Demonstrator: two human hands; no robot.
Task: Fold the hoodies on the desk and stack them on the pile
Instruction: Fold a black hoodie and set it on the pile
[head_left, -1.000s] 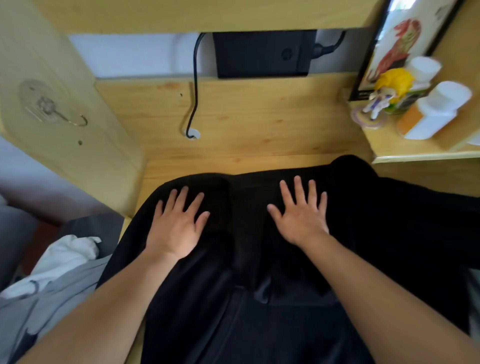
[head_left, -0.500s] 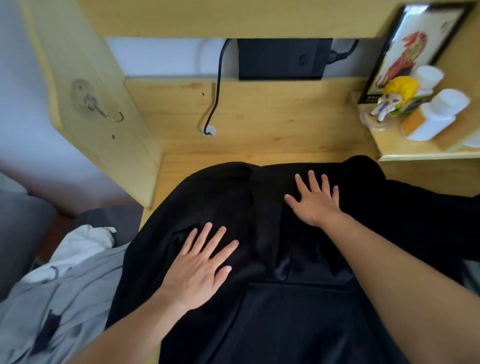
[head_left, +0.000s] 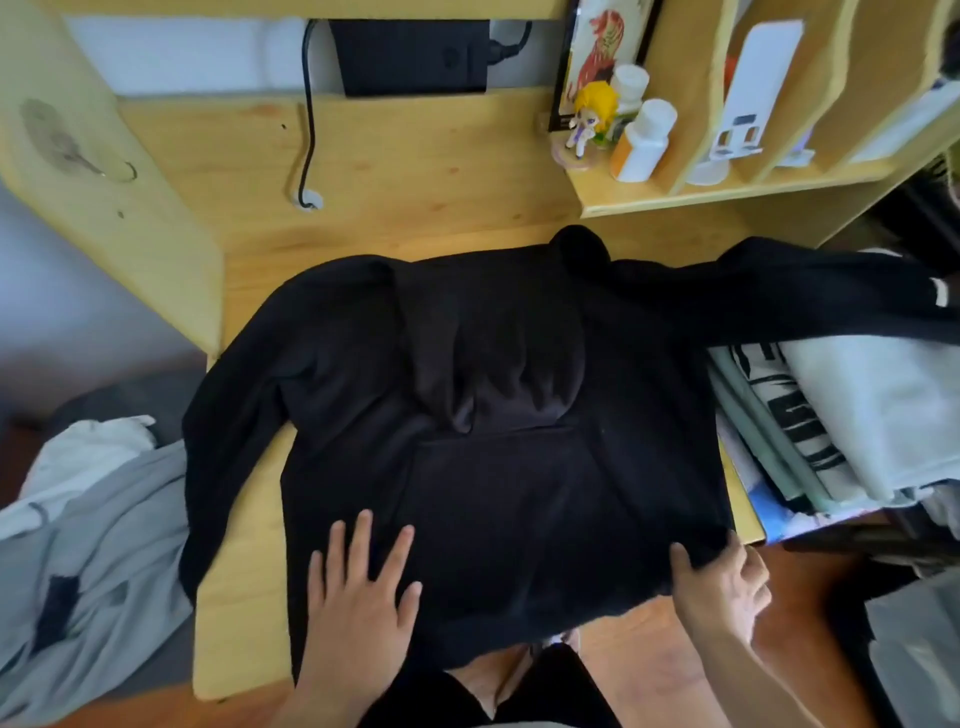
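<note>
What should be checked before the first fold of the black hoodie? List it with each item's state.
1. Black hoodie spread flat on the desk: ok.
2. Hood laid down over the body: ok.
3. Left hand pressing the bottom edge flat: ok.
4. Right hand gripping the bottom corner: ok.
5. Sleeves on the desk: not ok; the left sleeve hangs off the edge, the right sleeve drapes over the pile.
6. Bottom edge on the desk: not ok, it overhangs the front.

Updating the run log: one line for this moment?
step: smoothing hoodie | left hand: flat on hem | right hand: grips hem corner | sleeves: unfolded
</note>
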